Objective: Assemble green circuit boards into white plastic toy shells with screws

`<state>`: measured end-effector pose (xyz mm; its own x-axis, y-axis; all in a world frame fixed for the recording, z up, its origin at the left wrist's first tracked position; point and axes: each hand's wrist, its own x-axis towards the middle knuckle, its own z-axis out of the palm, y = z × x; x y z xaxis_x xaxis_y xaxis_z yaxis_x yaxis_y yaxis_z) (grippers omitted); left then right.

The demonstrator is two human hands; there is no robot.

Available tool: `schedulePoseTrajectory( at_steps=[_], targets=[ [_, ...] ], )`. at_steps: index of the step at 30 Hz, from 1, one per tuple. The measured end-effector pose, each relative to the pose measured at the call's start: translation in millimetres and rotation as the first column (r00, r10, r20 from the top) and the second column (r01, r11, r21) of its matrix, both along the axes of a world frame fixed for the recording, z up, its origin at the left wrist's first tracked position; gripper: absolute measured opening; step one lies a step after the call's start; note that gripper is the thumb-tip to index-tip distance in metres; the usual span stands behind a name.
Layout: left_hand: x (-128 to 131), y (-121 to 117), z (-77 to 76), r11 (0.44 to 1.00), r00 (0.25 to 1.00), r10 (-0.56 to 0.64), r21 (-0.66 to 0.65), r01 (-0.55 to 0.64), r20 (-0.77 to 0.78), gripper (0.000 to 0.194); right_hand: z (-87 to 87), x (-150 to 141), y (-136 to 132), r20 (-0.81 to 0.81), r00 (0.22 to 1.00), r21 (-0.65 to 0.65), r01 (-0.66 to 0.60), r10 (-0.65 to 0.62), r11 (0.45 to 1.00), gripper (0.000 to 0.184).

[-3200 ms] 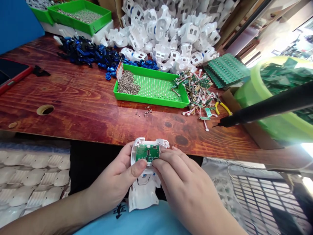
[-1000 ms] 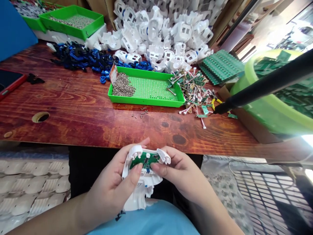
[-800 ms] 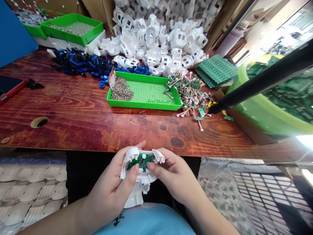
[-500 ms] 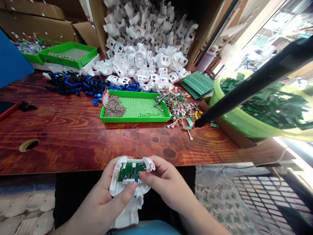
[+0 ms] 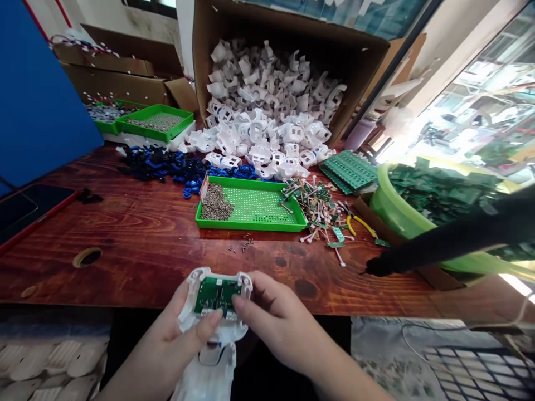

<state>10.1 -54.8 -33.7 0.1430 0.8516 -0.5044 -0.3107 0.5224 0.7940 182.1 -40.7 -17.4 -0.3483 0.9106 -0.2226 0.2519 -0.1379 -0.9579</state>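
Observation:
Between my hands, at the table's front edge, is a white plastic housing (image 5: 228,332) with a green circuit board (image 5: 208,291) seated in its upper part. My left hand (image 5: 173,337) wraps the housing's left side, its thumb on the white connectors along the board's lower edge. Gripping the right side is my right hand (image 5: 278,312), with its thumb pressed at the board's right edge and its other fingers behind the housing. Below hangs a further white plastic part (image 5: 204,376); whether it is joined to the housing I cannot tell.
A green tray (image 5: 251,227) holds small screws, with loose screws (image 5: 247,240) before it. Wired boards (image 5: 320,206) and yellow-handled pliers (image 5: 361,224) lie to the right. White housings (image 5: 259,133) spill from a cardboard box (image 5: 203,33). A black pole (image 5: 438,236) crosses the right side.
The camera view has tilted up, so the table's contents sit lower and further right. Both hands keep hold of the housing, which is turned slightly; both thumbs stay at the board.

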Motion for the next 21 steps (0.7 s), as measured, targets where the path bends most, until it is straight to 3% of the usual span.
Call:
schedulePoseTrajectory(
  at_steps=[3, 5, 7, 10, 13, 16, 18, 21],
  targets=[
    [-2.4, 4.9, 3.6, 0.996, 0.985, 0.021, -0.09, -0.005, 0.17, 0.055, 2.1, 7.6, 7.3, -0.026, 1.0, 0.037, 0.002, -0.001, 0.999, 0.031],
    [-5.3, 6.6, 7.0, 0.989, 0.967, 0.036, -0.151, 0.002, 0.251, 0.053, -2.1, 16.3, 7.6, 0.042, 0.986, 0.13, 0.152, -0.158, 0.98, 0.033],
    [-9.3, 7.7, 9.9, 0.982, 0.955, 0.073, -0.19, -0.018, 0.288, 0.055, -8.7, 25.3, 5.2, 0.104, 0.945, 0.253, 0.278, -0.312, 0.927, 0.03],
    [-16.5, 9.0, 10.5, 0.988, 0.957, 0.067, -0.154, -0.024, 0.282, 0.062, -13.2, 33.2, 3.1, 0.185, 0.91, 0.384, 0.282, -0.372, 0.879, 0.022],
    [-25.1, 10.4, 6.7, 0.997, 0.964, 0.015, -0.079, 0.006, 0.265, 0.063, -1.9, 30.0, 14.3, 0.324, 0.887, 0.537, 0.113, -0.328, 0.836, 0.016],
    [-34.6, 11.4, 3.3, 1.0, 0.96, 0.006, -0.013, -0.003, 0.28, 0.061, 24.1, 14.7, 45.3, 0.525, 0.792, 0.676, -0.165, -0.311, 0.719, 0.015],
    [-40.9, 11.1, 3.2, 1.0, 0.955, 0.015, 0.008, -0.018, 0.296, 0.063, 43.4, -3.4, 75.2, 0.628, 0.704, 0.686, -0.3, -0.331, 0.663, 0.015],
    [-50.2, 8.2, 5.1, 0.998, 0.959, 0.063, -0.036, -0.055, 0.276, 0.066, 64.7, -43.4, 125.1, 0.724, 0.635, 0.633, -0.454, -0.271, 0.627, 0.016]
  ],
)
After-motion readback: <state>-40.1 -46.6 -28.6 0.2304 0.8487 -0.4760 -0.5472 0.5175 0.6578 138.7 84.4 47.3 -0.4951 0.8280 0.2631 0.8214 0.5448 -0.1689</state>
